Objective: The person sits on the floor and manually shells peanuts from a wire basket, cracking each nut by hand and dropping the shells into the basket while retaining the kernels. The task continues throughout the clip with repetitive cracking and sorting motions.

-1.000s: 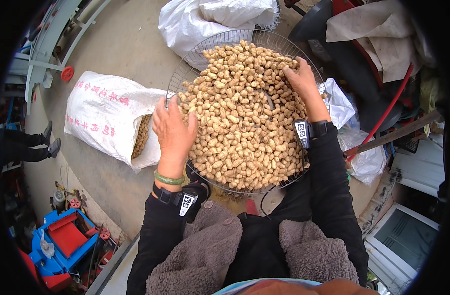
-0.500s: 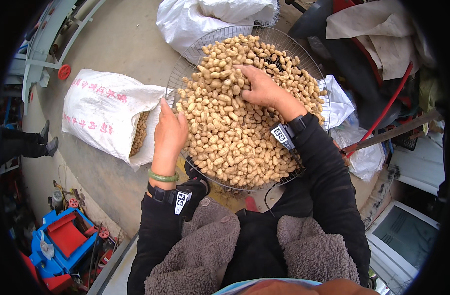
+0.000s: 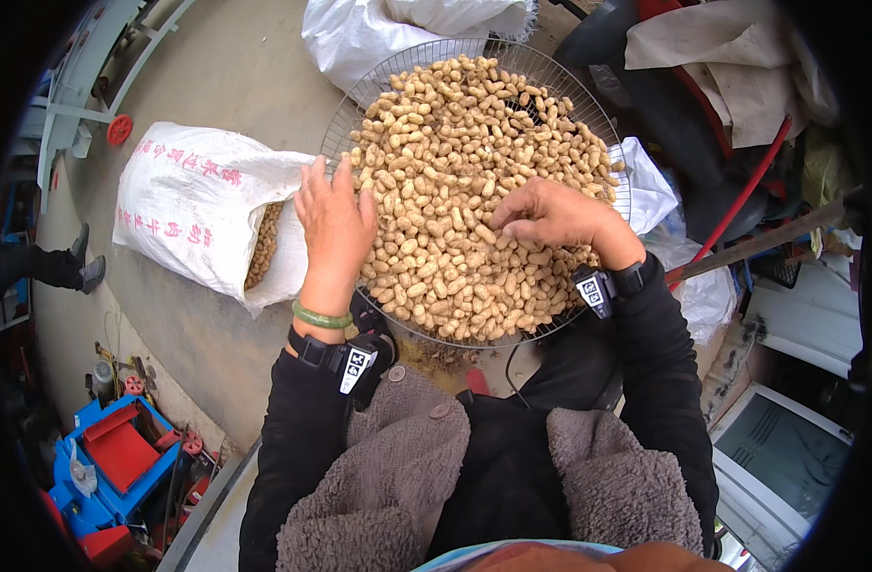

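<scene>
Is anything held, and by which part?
Left hand is at the left rim of the wire basket, right hand over the peanuts; any hold is unclear.

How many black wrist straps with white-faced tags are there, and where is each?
2: one black strap with a white-faced tag is around the wrist of the left hand, the other strap around that of the right hand. Others may be hidden.

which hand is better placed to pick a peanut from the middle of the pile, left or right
Right, most likely: the right hand is over the peanuts, fingertips toward the pile's middle. The left hand is at the wire basket's left edge, farther from the middle.
</scene>
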Demonstrator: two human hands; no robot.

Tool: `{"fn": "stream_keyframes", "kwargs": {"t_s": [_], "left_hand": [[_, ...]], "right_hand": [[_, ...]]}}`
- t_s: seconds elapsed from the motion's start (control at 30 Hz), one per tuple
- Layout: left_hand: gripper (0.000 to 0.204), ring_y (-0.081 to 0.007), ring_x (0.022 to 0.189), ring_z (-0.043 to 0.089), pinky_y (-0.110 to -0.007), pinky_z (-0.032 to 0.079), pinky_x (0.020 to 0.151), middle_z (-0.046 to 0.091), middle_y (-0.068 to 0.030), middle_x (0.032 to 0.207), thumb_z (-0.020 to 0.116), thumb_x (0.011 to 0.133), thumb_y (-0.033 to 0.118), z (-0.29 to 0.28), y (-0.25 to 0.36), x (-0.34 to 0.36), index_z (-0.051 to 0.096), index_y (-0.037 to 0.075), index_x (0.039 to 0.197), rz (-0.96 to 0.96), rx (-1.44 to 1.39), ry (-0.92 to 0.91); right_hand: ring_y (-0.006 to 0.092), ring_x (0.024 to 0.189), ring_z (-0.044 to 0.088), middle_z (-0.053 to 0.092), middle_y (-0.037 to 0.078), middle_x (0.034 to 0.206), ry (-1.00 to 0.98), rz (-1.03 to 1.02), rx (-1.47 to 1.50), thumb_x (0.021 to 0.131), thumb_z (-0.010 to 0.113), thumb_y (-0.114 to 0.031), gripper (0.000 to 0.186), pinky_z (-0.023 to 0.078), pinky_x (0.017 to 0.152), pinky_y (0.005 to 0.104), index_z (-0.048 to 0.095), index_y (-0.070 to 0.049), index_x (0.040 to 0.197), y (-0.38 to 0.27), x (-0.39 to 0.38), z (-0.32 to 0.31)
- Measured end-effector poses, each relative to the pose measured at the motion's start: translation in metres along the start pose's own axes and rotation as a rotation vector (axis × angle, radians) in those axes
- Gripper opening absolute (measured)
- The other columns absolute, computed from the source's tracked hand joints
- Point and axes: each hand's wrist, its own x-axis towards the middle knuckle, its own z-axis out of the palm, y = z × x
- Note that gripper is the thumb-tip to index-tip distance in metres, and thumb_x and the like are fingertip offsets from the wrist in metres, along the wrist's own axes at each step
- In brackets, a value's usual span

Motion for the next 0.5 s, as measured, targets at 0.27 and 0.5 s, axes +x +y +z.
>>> {"fn": "stream_keyframes", "kwargs": {"t_s": [0.27,0.5], "left_hand": [[0.042,-0.0417,0.146,0.039,-0.062,0.023,0.121,0.048,-0.0202,0.152,0.064,0.099,0.028,0.008,0.017,-0.004,0.062,0.014,0.139,0.248,-0.136,-0.120],[0.037,-0.0404,0.142,0.044,-0.066,0.025,0.118,0.050,-0.0202,0.147,0.066,0.097,0.030,0.005,0.021,-0.008,0.065,0.012,0.130,0.218,-0.158,-0.184]], "right_hand": [[0.0237,0.089,0.069,0.071,0.012,0.097,0.459,-0.013,-0.108,0.088,0.073,-0.016,0.027,0.055,0.079,0.0345,0.071,-0.001,0.110,0.003,0.055,-0.005],[0.0381,0.128,0.052,0.057,0.014,0.138,0.663,-0.072,-0.504,0.085,0.077,-0.022,0.064,0.047,0.106,0.0462,0.056,-0.014,0.144,0.007,0.131,0.017]]}}
